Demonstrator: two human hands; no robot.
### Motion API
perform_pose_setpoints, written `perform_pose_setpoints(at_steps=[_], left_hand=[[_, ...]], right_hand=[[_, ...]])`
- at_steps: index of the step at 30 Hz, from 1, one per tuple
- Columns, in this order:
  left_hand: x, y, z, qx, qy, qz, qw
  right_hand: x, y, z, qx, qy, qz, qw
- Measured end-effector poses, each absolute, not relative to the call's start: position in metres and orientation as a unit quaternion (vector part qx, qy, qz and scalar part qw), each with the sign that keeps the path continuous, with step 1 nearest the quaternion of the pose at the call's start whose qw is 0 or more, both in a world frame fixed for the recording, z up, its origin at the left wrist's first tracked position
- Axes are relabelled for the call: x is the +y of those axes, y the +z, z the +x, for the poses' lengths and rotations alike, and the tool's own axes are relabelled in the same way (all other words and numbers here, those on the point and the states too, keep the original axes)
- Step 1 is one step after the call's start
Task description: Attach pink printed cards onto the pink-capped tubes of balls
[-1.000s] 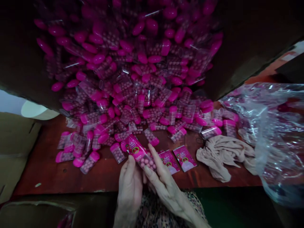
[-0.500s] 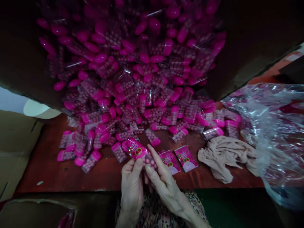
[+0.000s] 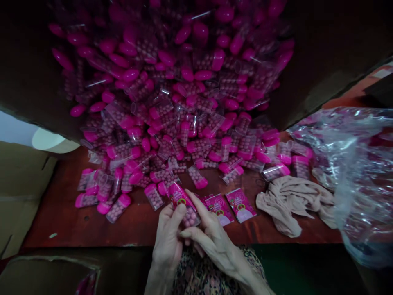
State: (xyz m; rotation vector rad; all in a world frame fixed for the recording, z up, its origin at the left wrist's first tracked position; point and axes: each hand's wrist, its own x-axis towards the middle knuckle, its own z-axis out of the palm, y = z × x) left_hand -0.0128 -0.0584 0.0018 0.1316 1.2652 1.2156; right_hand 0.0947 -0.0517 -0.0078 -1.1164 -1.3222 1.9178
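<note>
Between my two hands is a small clear candy container (image 3: 189, 217) with pink balls inside and a pink printed label round its upper part. My left hand (image 3: 168, 231) closes on its left side, the thumb pressed on the front. My right hand (image 3: 211, 239) is at its right side, with the index finger along the edge and the thumb near the bottom. Some fingers of both hands are hidden behind. Just right of my right hand, a pink printed label (image 3: 222, 213) and a second label (image 3: 241, 205) lie on the red table (image 3: 123, 235).
A heap of pink-capped candy containers (image 3: 196, 143) spills from a large dark box (image 3: 322, 69) onto the table. To the right lie a crumpled beige cloth (image 3: 285, 200) and clear plastic bags (image 3: 362, 176). A cardboard box (image 3: 24, 192) stands left, beside a white round object (image 3: 52, 140).
The container has turned more upright in my hands, and its label now leans less to the left. My right thumb has moved from its front down to its lower end.
</note>
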Motion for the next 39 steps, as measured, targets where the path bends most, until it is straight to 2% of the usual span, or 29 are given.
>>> perform_pose_setpoints(at_steps=[8, 14, 17, 20, 25, 30, 33, 36, 39], left_hand=[[-0.066, -0.001, -0.006, 0.547, 0.486, 0.055, 0.679], [-0.067, -0.001, -0.004, 0.541, 0.494, 0.059, 0.678], [-0.068, 0.001, -0.007, 0.519, 0.511, 0.067, 0.682], [-0.072, 0.003, -0.022, 0.516, 0.551, 0.090, 0.650], [-0.080, 0.003, -0.060, 0.614, 0.590, 0.094, 0.516], [-0.076, 0.004, -0.051, 0.615, 0.578, 0.091, 0.529], [-0.070, 0.005, -0.040, 0.620, 0.579, 0.096, 0.520], [-0.075, 0.005, -0.056, 0.655, 0.600, 0.077, 0.454], [-0.104, 0.011, -0.104, 0.708, 0.618, 0.080, 0.332]], right_hand=[[-0.051, -0.009, 0.100, -0.464, 0.738, -0.434, 0.229], [-0.047, -0.007, 0.096, -0.474, 0.743, -0.407, 0.238], [-0.047, -0.007, 0.098, -0.504, 0.706, -0.421, 0.264], [-0.049, -0.010, 0.119, -0.560, 0.604, -0.478, 0.305], [-0.047, -0.020, 0.173, -0.536, 0.355, -0.642, 0.417], [-0.050, -0.022, 0.178, -0.606, 0.256, -0.652, 0.377], [-0.052, -0.025, 0.179, -0.608, 0.082, -0.683, 0.396], [-0.050, -0.037, 0.195, -0.577, -0.066, -0.739, 0.341], [-0.048, -0.052, 0.212, -0.596, -0.098, -0.750, 0.271]])
